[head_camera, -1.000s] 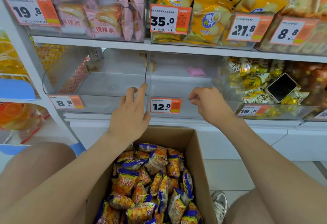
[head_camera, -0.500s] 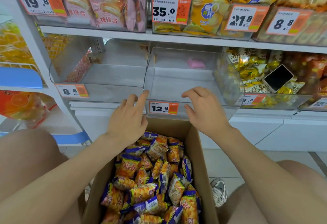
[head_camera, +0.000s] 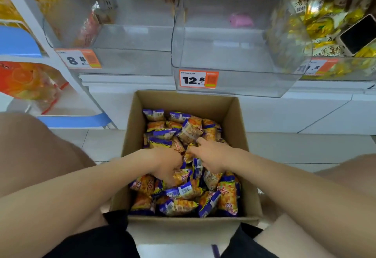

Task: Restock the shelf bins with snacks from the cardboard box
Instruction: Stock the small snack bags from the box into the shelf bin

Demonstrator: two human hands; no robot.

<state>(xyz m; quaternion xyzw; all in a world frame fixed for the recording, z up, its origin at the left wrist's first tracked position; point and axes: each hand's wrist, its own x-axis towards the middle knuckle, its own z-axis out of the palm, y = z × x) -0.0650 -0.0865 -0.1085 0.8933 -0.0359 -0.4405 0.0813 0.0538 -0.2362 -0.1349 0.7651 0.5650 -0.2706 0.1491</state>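
Left hand (head_camera: 165, 164) and right hand (head_camera: 209, 156) are withdrawn from 12.8 bin (head_camera: 223, 58) above cardboard box (head_camera: 241, 127), now sunk among snack packets (head_camera: 181, 191) inside box. Fingers buried; grip cannot be told. Bin not yet filled; first scoop judged under way.

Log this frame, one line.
stage: pick; left hand: in orange-purple snack packets; right hand: same; brown cardboard box: stocked; clear plastic 12.8 bin: unfilled

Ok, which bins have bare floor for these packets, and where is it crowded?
The 12.8 bin is bare from front wall to a pink item at the back. The 8.8 bin beside it is mostly bare too. Crowded: the right bin of gold packets under a phone, and the cardboard box, where left hand and right hand reach among snack packets.
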